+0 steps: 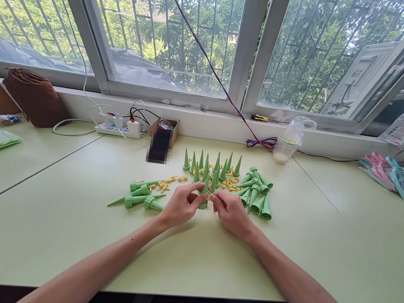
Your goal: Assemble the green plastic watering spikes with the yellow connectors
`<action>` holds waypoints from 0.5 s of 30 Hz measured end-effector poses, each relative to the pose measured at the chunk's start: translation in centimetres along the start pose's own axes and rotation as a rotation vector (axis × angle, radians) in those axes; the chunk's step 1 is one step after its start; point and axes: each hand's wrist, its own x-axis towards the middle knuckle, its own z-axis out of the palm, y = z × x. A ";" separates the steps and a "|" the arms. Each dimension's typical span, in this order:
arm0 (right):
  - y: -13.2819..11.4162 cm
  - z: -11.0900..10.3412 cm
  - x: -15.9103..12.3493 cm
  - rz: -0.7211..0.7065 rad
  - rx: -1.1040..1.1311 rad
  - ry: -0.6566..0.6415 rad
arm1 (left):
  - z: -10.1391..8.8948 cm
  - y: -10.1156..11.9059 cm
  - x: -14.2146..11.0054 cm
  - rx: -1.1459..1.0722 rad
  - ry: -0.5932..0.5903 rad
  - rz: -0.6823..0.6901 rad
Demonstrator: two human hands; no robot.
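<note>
My left hand [182,205] is closed around a green plant watering spike [203,204], held upright with its tip pointing up and its wide cap near the table. Pinched together at the right side of this spike are the fingertips of my right hand [232,214]; what looks like a small yellow plastic valve is between them, mostly hidden. Behind both hands several green spikes [237,167] stand upright on their caps. Small yellow valves [228,184] lie scattered among them, and more yellow valves [165,185] are to the left.
Several spikes [134,199] lie at left; a heap of spikes [256,192] is at right. Farther back are a small cardboard box [174,129], power strip [119,130], plastic cup [284,151] and coiled cable [262,143]. Pink and teal packets [396,175] lie far right.
</note>
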 end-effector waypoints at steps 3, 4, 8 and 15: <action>-0.2 0.0 0.0 -0.006 -0.011 0.011 | 0.0 0.2 0.1 -0.044 0.015 -0.038; -0.3 0.0 0.0 -0.004 -0.013 0.019 | 0.0 0.3 0.1 -0.064 0.023 -0.049; -0.2 0.1 0.0 -0.009 0.008 0.054 | -0.2 0.4 0.2 -0.120 0.043 -0.100; 0.2 0.0 -0.2 -0.088 -0.032 0.022 | -0.3 0.4 0.3 -0.210 0.013 -0.186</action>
